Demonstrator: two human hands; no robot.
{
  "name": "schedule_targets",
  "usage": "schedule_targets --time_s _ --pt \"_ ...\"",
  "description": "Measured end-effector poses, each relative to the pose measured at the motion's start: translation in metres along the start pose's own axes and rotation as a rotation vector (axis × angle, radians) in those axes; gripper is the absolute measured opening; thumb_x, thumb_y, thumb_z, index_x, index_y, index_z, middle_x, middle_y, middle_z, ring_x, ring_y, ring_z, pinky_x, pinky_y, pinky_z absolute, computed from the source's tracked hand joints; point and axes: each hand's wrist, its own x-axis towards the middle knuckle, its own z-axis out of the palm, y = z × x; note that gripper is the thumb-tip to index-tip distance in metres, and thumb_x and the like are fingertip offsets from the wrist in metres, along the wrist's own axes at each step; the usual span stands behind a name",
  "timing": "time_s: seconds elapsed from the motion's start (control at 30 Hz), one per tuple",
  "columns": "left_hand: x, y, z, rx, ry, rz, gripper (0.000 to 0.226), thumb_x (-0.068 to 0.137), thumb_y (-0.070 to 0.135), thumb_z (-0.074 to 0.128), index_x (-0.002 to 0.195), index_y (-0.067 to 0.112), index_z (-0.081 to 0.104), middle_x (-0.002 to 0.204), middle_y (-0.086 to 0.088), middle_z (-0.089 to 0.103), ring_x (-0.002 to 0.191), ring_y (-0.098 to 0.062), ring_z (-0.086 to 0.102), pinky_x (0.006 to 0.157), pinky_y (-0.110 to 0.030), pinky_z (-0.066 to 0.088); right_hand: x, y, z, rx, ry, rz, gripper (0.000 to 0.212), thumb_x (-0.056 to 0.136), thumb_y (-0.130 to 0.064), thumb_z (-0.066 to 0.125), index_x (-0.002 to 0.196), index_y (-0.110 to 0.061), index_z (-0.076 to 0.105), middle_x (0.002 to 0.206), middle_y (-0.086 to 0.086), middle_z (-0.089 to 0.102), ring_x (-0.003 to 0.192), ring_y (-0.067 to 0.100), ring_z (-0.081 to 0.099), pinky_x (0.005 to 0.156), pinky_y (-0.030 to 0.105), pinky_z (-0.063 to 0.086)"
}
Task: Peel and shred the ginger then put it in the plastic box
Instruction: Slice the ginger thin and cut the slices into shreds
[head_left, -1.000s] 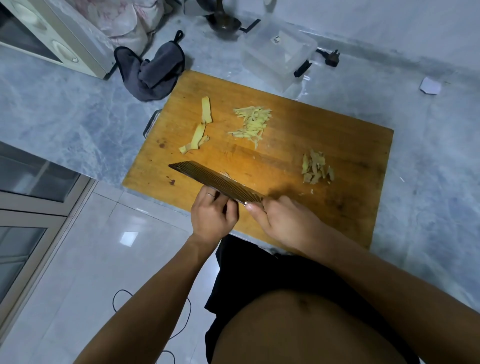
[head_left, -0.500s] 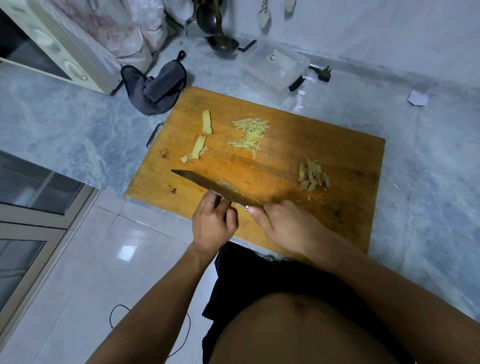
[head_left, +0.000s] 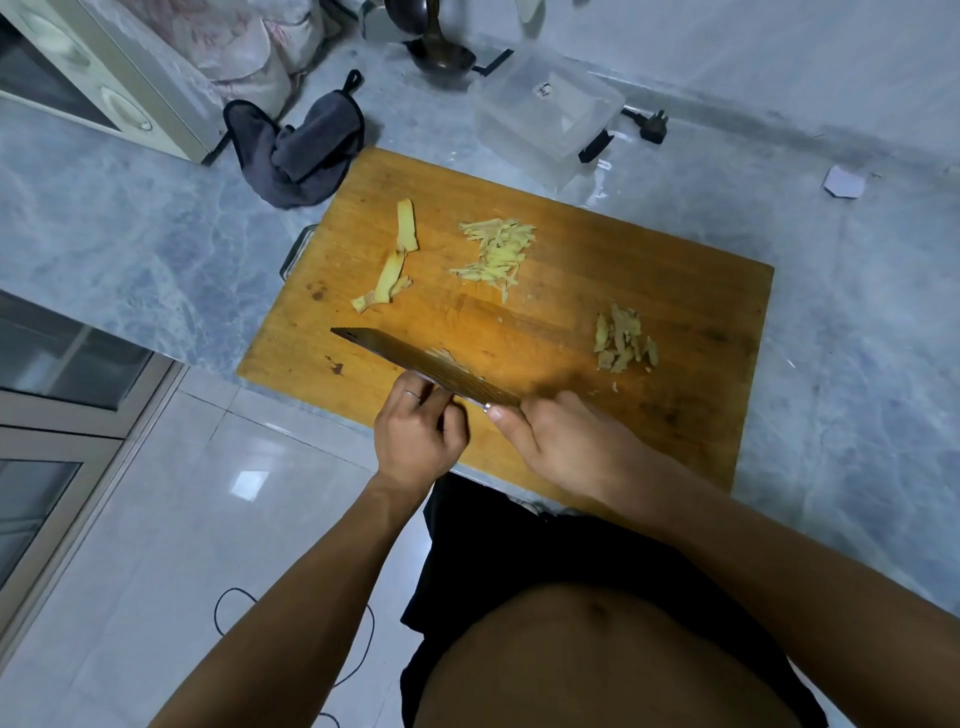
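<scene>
A wooden cutting board (head_left: 623, 270) lies on the marble counter. My right hand (head_left: 571, 447) grips the handle of a cleaver (head_left: 410, 361), thumb at the base of the blade. My left hand (head_left: 415, 436) has its fingers curled against the blade's near face, over ginger that is mostly hidden. A few thin ginger shreds (head_left: 441, 356) show at the blade's far side. A pile of shredded ginger (head_left: 493, 252) lies mid-board, with long ginger strips (head_left: 387, 283) to its left and peel scraps (head_left: 623, 343) to its right. The clear plastic box (head_left: 519, 135) stands behind the board.
A grey cloth (head_left: 296, 150) lies at the board's far left corner beside a cream appliance (head_left: 130, 93). A dark ladle (head_left: 441, 57) and a black plug (head_left: 652, 127) sit near the box. A paper scrap (head_left: 844, 182) lies at the far right. The counter edge runs under my hands.
The cleaver's tilt changed slightly at the same spot near the board's front edge. Both hands stay where they were. The ginger piles have not moved.
</scene>
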Motion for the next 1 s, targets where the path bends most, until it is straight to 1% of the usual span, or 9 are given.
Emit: schedule_targets --time_s 0.1,0.17,0.27,0.37,0.5,0.63,0.7,0.83,1.0 --pt "0.000 0.000 0.002 -0.015 0.003 -0.019 0.020 0.078 0.011 0.051 0.073 0.010 0.071 0.089 -0.010 0.066 0.081 -0.027 0.056 0.055 -0.026 0.042 -0.003 -0.002 0.000 -0.014 -0.007 0.012 0.058 0.103 -0.057 0.025 0.104 -0.012 0.061 0.101 0.016 0.059 0.102 0.037 0.059 0.074 0.035 0.040" --pt "-0.001 -0.001 0.002 -0.019 0.004 -0.025 0.020 0.078 0.011 0.051 0.068 0.008 0.068 0.085 -0.010 0.065 0.079 -0.026 0.054 0.053 -0.025 0.040 -0.003 -0.004 0.001 -0.021 -0.013 0.016 0.059 0.103 -0.058 0.025 0.108 -0.012 0.061 0.105 0.017 0.061 0.103 0.038 0.059 0.075 0.036 0.040" --pt "-0.001 0.002 0.000 -0.015 0.009 -0.022 0.019 0.078 0.011 0.052 0.066 0.008 0.066 0.083 -0.011 0.064 0.078 -0.027 0.054 0.054 -0.023 0.038 0.002 -0.006 0.002 -0.033 -0.038 0.021 0.059 0.104 -0.058 0.024 0.109 -0.012 0.062 0.103 0.017 0.059 0.103 0.039 0.059 0.072 0.036 0.037" --pt "-0.002 0.003 -0.001 -0.013 0.007 -0.001 0.019 0.079 0.011 0.053 0.068 0.008 0.068 0.087 -0.012 0.066 0.079 -0.029 0.057 0.055 -0.023 0.038 0.007 -0.007 0.002 -0.048 -0.039 0.008 0.058 0.104 -0.058 0.025 0.104 -0.013 0.061 0.090 0.011 0.052 0.099 0.039 0.061 0.068 0.035 0.036" --pt "-0.003 0.000 -0.001 0.003 -0.030 -0.014 0.022 0.081 0.013 0.051 0.067 0.006 0.068 0.083 -0.013 0.064 0.084 -0.028 0.056 0.052 -0.028 0.045 0.003 -0.006 0.002 -0.025 -0.034 -0.019 0.057 0.105 -0.055 0.027 0.111 -0.012 0.064 0.095 0.016 0.062 0.095 0.038 0.062 0.068 0.036 0.041" --pt "-0.005 0.000 -0.003 0.056 -0.104 0.048 0.020 0.082 0.008 0.051 0.086 0.004 0.071 0.104 -0.017 0.064 0.094 -0.036 0.058 0.065 -0.033 0.048 0.004 -0.004 0.000 -0.011 -0.015 -0.038 0.055 0.103 -0.059 0.027 0.091 -0.015 0.057 0.084 0.009 0.057 0.085 0.035 0.063 0.064 0.034 0.040" --pt "-0.007 -0.001 -0.006 0.052 -0.116 0.055 0.024 0.082 0.005 0.051 0.095 0.003 0.071 0.106 -0.017 0.063 0.097 -0.037 0.057 0.072 -0.036 0.048 0.005 -0.003 -0.001 -0.001 -0.015 -0.031 0.055 0.102 -0.061 0.026 0.086 -0.016 0.053 0.085 0.010 0.059 0.082 0.035 0.062 0.064 0.036 0.043" --pt "-0.007 0.001 -0.011 0.057 -0.133 0.067 0.028 0.081 0.005 0.056 0.105 0.005 0.070 0.107 -0.016 0.062 0.096 -0.034 0.057 0.071 -0.034 0.046 0.004 -0.003 -0.001 0.010 0.007 -0.027 0.057 0.102 -0.060 0.026 0.084 -0.014 0.055 0.081 0.009 0.058 0.078 0.034 0.060 0.064 0.036 0.045" --pt "-0.008 0.004 -0.010 0.060 -0.125 0.056 0.028 0.082 0.007 0.052 0.103 0.005 0.070 0.105 -0.016 0.062 0.095 -0.034 0.058 0.068 -0.032 0.047 -0.001 -0.003 0.000 -0.010 0.048 -0.063 0.059 0.103 -0.057 0.027 0.077 -0.012 0.056 0.064 0.001 0.048 0.059 0.026 0.049 0.055 0.032 0.035"
